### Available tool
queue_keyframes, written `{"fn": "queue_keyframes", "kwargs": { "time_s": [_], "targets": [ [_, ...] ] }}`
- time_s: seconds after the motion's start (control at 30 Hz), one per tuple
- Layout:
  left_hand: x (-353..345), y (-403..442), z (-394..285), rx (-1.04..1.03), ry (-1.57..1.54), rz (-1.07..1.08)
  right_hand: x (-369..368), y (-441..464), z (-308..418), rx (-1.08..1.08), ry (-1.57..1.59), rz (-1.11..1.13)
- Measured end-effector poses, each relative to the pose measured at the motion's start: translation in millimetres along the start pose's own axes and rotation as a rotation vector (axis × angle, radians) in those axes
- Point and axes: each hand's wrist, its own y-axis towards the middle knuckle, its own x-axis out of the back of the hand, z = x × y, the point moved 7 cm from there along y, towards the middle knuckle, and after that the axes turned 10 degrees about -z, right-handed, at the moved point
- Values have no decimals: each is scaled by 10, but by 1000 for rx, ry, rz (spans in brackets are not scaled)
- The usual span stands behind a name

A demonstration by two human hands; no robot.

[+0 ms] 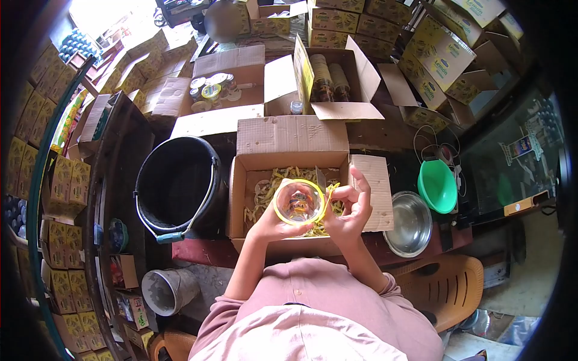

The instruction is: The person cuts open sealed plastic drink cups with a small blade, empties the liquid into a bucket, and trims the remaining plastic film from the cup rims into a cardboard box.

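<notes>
My left hand [268, 226] is wrapped round a clear plastic cup [298, 207] with a yellow rim, its round open-looking end facing me. Some dark and orange print shows through its wall. At the cup's right edge my right hand [349, 215] pinches a thin yellow strip [330, 191], with the index finger raised. Both hands are above an open cardboard box [292, 135], where many yellow and pale strips [263, 196] lie loose. The cup hides part of the box's inside.
Left of the box stands a black bucket [174, 180]; to the right are a metal bowl [408, 224] and a green bowl [438, 186]. Behind, one carton [244, 75] holds several lidded cups and another carton [349, 111] holds stacked cups. A grey bucket [170, 291] is at lower left.
</notes>
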Motion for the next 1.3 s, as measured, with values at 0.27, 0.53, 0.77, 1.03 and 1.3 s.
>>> {"fn": "queue_keyframes", "kwargs": {
  "time_s": [0.27,0.53,0.77,1.03,1.3],
  "targets": [
    [67,34,122,-89,-152,-103,8,4,25,-3,-36,-69],
    [14,8,120,-15,-211,-116,-2,-31,88,141,-183,-76],
    [30,-7,157,33,-201,-136,-19,-67,160,181,-172,-87],
    [51,-34,163,-15,-46,-165,-40,-141,163,172,-141,-89],
    [-5,-16,25,-123,98,-168,-63,-122,274,292,-244,-115]
  ]
}}
